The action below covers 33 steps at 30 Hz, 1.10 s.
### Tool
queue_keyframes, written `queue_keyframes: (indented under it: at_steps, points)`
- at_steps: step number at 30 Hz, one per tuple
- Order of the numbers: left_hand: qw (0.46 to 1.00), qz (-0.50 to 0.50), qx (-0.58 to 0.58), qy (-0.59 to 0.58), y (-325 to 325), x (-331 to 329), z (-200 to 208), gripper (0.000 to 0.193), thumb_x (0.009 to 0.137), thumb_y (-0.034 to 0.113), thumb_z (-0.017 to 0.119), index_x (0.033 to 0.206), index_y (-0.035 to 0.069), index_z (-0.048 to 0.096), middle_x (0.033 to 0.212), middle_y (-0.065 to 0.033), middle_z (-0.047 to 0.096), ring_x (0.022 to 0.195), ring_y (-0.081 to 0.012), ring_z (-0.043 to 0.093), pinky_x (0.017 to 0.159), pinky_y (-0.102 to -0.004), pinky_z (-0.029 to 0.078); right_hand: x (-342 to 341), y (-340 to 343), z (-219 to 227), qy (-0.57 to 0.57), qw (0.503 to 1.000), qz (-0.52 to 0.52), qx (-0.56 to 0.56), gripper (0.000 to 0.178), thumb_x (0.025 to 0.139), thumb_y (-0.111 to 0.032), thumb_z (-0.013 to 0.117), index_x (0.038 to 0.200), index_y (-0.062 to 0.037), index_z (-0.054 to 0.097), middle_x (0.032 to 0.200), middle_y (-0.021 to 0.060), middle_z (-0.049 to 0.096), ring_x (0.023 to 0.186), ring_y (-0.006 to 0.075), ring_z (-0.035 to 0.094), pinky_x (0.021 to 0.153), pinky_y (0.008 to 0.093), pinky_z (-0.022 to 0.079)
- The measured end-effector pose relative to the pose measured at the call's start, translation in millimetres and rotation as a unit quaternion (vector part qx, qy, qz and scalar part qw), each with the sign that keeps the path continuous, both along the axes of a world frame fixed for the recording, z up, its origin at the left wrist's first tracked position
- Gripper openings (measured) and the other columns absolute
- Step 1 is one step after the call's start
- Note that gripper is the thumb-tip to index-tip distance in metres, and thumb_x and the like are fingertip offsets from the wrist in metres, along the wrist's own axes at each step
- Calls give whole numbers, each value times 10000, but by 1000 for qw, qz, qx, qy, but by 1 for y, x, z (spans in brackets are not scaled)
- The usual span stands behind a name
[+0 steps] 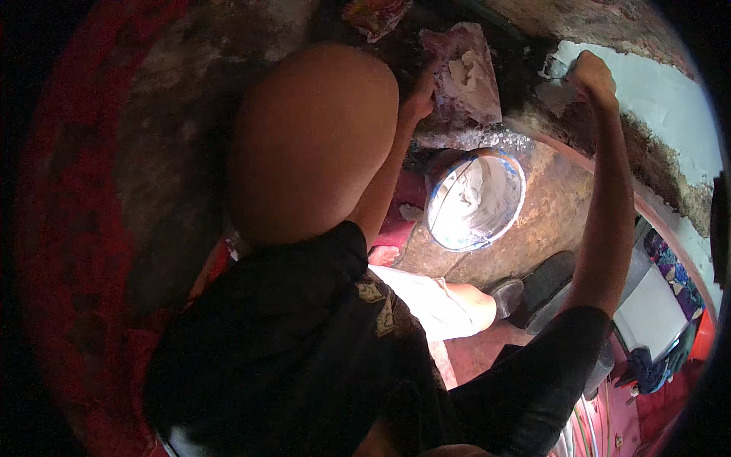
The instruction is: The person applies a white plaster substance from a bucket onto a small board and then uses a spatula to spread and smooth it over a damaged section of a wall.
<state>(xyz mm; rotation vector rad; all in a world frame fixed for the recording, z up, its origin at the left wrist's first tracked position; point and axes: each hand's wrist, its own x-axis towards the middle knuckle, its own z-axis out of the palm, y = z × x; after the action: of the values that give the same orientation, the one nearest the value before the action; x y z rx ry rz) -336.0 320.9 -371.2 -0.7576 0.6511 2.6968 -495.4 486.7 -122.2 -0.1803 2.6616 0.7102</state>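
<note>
My left hand (419, 99) grips the edge of a flat, roughly rectangular board (483, 95) smeared with putty. A lump of pale putty (466, 72) lies on it. Higher at the right, my right hand (594, 78) is closed against the wall. It seems to hold a flat scraper, mostly hidden by the fingers. Fresh white putty (666, 99) coats the wall on both sides of this hand. Between my forearms, below the board, stands a round bucket (520, 206) holding white putty, its thin wire handle crossing the opening.
A bare, rounded knee (312, 145) rises beside my left arm. Dark footwear (548, 286) is below the bucket on the stained floor (560, 194). At the lower right are a pale flat panel (651, 312), patterned cloth and thin cables. A crumpled reddish wrapper (375, 17) lies at the top.
</note>
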Motion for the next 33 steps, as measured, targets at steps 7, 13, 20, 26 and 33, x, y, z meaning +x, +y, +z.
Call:
queue_keyframes:
  at_steps: [7,13,20,26,33]
  points:
    - [1000,-3,0,11,-2,-5,-1,611,863,471,529,1301,59,420,1265,-117,500,1141,-285,491,976,-429,394,-3,10,21,6,1000,26,-3,271,728,-124,590,949,33,586,1014,232,614,978,385,590,812,461,479]
    - [1000,-15,-19,-16,5,-10,-21,625,858,474,538,1309,59,413,1270,-119,495,1145,-285,488,981,-431,390,-15,21,33,24,999,31,1,325,710,-116,585,986,55,582,1001,269,608,977,378,596,821,447,476]
    - [995,-76,63,10,11,1,-4,763,829,536,532,1420,138,260,1463,-87,250,1311,-234,276,1063,-387,234,-26,15,76,-6,994,30,-102,307,734,-240,633,816,51,580,610,143,593,572,263,611,567,378,463]
    - [996,-69,56,18,-3,-2,24,757,830,534,531,1416,135,266,1457,-88,258,1306,-236,283,1061,-388,240,-19,-1,27,35,992,107,-61,265,724,-228,612,837,10,639,875,202,648,855,362,630,758,459,491]
    - [999,-42,7,30,-57,-19,31,750,832,532,531,1411,131,273,1451,-90,267,1300,-237,291,1058,-389,246,-29,-3,16,72,996,39,24,267,760,-155,574,988,-22,613,1045,175,626,1006,340,596,816,441,491]
